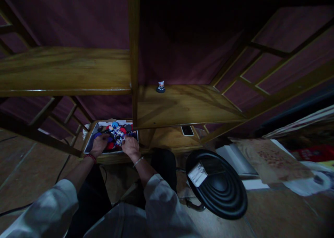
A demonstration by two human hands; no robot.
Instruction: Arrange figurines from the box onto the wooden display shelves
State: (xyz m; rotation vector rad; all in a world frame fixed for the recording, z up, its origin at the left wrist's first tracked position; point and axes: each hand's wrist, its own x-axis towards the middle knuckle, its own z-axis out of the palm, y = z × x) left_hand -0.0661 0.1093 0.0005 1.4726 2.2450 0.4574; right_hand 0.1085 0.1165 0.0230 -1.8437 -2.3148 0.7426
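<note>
Beside a wooden post [134, 57], fingers [126, 141] reach among figurines [118, 132], grip unclear; a box [197, 174] sits on a black stool [223, 198].

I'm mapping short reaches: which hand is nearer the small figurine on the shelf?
Right. The right hand is at the right part of the box, below and left of the small figurine; the left hand, at the left part, is farther away.

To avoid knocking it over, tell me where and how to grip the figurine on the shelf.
Pinch the figurine by its upper body, probably from the open front: it stands upright on a wider dark base, with the back panel close behind.
</note>
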